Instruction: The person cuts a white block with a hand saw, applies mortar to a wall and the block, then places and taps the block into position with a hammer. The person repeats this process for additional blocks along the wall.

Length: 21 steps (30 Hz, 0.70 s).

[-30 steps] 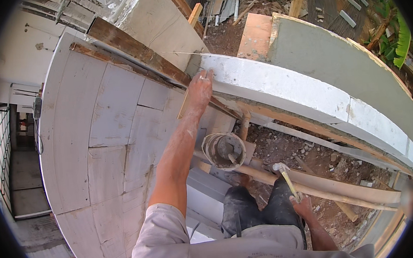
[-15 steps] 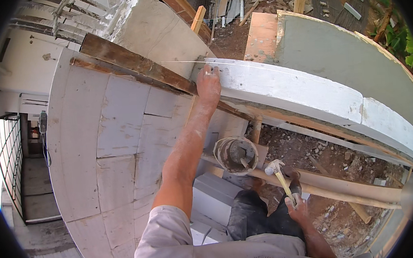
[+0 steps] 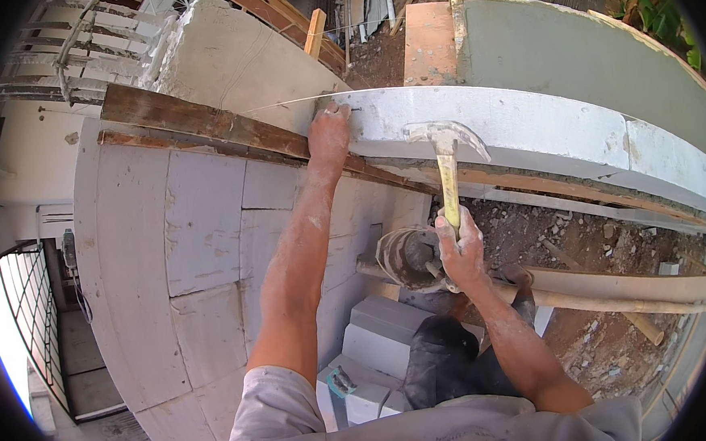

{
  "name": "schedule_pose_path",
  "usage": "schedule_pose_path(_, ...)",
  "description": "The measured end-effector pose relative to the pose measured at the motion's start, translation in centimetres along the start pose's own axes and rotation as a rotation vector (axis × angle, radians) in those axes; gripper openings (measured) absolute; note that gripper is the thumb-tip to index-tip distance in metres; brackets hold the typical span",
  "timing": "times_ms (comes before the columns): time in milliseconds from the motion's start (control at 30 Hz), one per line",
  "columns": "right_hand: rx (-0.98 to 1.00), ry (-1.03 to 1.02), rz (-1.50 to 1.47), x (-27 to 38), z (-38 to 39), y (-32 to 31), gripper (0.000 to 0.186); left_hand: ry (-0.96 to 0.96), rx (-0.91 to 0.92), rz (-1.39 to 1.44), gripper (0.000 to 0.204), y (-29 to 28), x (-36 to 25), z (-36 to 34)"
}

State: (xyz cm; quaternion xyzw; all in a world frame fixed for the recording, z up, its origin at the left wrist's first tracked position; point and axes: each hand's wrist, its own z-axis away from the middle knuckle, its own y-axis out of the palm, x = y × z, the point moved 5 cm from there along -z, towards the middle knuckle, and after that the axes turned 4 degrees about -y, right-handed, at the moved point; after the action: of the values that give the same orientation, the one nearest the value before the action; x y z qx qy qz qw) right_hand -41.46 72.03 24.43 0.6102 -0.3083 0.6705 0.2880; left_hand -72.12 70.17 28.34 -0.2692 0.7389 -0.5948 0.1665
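My left hand [image 3: 329, 133] reaches to the left end of the white curved block course [image 3: 525, 121], fingers curled beside a small dark nail-like piece [image 3: 355, 109]; what they pinch is hard to make out. A pale string [image 3: 281, 103] runs to that spot. My right hand [image 3: 460, 246] grips the yellow handle of a dusty claw hammer [image 3: 445, 138], its head raised over the block's face, right of my left hand. A rusty brown beam [image 3: 185, 121] lies left of my left hand. A mortar-crusted bucket [image 3: 404, 258] hangs or stands below, partly behind my right hand.
A pale block wall [image 3: 200, 230] curves on the left. Grey render with wooden edging [image 3: 544, 47] lies beyond the blocks. Bamboo poles [image 3: 616, 300], stacked blocks [image 3: 384, 332] and rubble ground [image 3: 611, 350] lie below. A barred gate [image 3: 31, 313] is at far left.
My right hand has lifted the hammer from low near my leg up toward the block. My left hand stays at the block's end, appearing slightly shifted in view.
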Motion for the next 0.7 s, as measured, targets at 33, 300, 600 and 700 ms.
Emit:
schedule_pose_path(33,-0.041,-0.057,0.016,-0.1,-1.2,1.3,0.028,0.007,0.015,-0.004,0.023,-0.1,-0.1,-0.2)
schedule_pose_path(300,-0.090,0.303,-0.395,-1.3,-5.4,11.3,0.036,0.096,0.007,-0.020,0.020,0.2,0.7,-0.2)
schedule_pose_path(600,-0.079,0.427,-0.804,1.4,-5.8,12.2,0.023,0.173,0.006,-0.056,0.014,-0.1,0.8,-0.2)
schedule_pose_path(700,-0.315,0.388,-0.751,1.3,-5.6,12.4,0.026,0.190,0.005,-0.036,0.014,0.0,0.7,-0.5)
